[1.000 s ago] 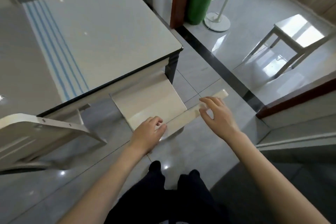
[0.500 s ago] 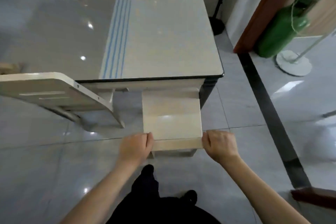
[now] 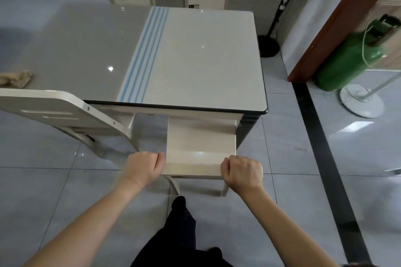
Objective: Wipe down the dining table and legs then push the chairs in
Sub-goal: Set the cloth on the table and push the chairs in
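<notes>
Both hands, left (image 3: pixel 144 168) and right (image 3: pixel 243 172), fingers clamped on chair (image 3: pixel 200 145) back's ends (seat half under counter (image 3: pixel 201 54)) for a straight push.

Both hands, left hand (image 3: pixel 145 167) and right hand (image 3: pixel 243 171), grip a cream chair's backrest (image 3: pixel 193 168) at the dining table (image 3: pixel 195 60).

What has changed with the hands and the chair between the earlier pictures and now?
The left hand and right hand moved apart to the ends of the chair back and closed on it. The chair turned square to the table. The cloth lies on the table.
</notes>
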A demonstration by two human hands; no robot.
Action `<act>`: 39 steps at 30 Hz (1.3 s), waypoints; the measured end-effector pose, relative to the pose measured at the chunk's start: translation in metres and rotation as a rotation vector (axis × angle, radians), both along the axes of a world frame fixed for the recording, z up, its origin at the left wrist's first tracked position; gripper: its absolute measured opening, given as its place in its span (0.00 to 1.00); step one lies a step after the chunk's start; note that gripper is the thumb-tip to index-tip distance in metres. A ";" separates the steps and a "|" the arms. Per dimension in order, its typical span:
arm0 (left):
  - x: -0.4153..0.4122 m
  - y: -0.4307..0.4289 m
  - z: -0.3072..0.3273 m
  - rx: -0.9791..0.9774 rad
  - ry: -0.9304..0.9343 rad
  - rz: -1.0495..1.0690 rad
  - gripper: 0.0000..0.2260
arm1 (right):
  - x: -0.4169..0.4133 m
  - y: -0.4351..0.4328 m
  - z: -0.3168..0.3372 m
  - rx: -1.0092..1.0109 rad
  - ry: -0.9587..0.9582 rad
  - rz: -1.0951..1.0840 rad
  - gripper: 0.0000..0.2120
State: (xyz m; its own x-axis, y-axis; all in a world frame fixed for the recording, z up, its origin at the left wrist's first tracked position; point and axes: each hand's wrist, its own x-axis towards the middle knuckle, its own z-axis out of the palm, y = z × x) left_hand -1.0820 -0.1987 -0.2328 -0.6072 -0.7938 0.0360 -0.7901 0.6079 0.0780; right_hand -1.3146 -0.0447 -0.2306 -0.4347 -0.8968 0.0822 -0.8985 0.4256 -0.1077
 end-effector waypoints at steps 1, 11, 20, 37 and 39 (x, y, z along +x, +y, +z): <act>-0.003 -0.004 0.000 0.005 0.008 -0.001 0.26 | -0.005 -0.005 -0.001 -0.014 0.007 0.004 0.21; -0.043 -0.072 0.003 0.087 0.015 0.016 0.23 | -0.044 -0.073 -0.003 -0.047 0.014 0.015 0.21; -0.072 -0.117 0.005 0.115 0.043 -0.048 0.24 | -0.076 -0.119 0.002 -0.128 0.038 0.023 0.18; -0.111 -0.191 0.007 0.110 0.040 -0.057 0.24 | -0.110 -0.185 -0.001 -0.065 0.018 -0.029 0.21; -0.112 -0.199 0.007 0.121 0.041 -0.066 0.23 | -0.110 -0.192 -0.001 -0.040 0.035 -0.031 0.23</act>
State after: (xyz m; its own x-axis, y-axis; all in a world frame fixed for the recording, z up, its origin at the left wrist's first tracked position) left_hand -1.1944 -0.3976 -0.2254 -0.6585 -0.7519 -0.0318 -0.7431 0.6429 0.1859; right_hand -1.4248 -0.2364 -0.2320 -0.4582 -0.8787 0.1337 -0.8886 0.4490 -0.0940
